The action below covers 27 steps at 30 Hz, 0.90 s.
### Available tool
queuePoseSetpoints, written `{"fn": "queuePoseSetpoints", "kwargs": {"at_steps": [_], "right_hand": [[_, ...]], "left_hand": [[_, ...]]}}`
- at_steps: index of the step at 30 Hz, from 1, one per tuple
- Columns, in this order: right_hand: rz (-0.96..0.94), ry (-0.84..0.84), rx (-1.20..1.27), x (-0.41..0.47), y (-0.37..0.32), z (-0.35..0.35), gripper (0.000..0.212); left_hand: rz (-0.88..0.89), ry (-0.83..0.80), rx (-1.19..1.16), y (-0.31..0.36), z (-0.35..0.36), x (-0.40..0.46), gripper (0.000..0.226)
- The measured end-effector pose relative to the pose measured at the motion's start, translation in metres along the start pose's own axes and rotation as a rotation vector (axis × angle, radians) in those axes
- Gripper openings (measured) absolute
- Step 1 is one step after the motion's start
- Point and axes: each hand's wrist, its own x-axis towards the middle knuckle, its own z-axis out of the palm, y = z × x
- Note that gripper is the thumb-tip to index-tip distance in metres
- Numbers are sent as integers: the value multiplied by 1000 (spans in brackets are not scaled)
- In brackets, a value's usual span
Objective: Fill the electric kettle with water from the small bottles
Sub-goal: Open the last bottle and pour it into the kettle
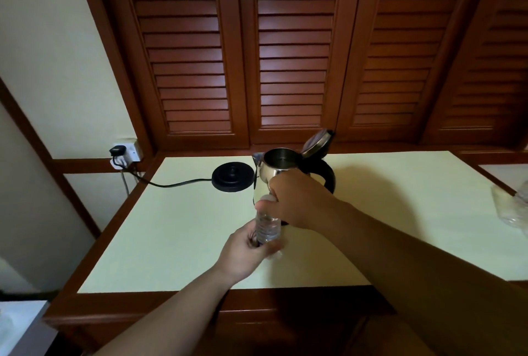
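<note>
At the table [177, 241], the left hand [245, 253] grips a small bottle [267, 227] upright while the right hand [297, 201] pinches its cap; the open kettle [281, 168] stands just behind.

The kettle [281, 168] stands on the table [177, 230], right of its base [233, 177] (bottle [267, 228] in front).

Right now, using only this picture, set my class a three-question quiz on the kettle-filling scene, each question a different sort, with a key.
1. True or false: the kettle sits on its black base.
2. Which hand grips the bottle at its cap? A left hand B right hand
3. Fill in: the kettle's lid is ____.

Key: 1 false, it stands beside the base. 2 B. 3 open.
</note>
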Motion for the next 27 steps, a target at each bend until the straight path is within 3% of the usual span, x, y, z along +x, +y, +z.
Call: {"fn": "queuePoseSetpoints", "kwargs": {"at_steps": [6,14,19,27], "right_hand": [[-193,-222,-24,5,9,-25,14],[-185,-358,-24,15,10,-39,33],[-81,-196,-141,12,0,-28,51],[-146,-250,-44,6,0,-40,4]], "left_hand": [[14,-36,-60,3,-2,-2,27],[19,-20,-5,6,-2,-5,23],[0,-5,9,5,-2,-5,27],[-17,-1,76,4,-2,-5,31]]}}
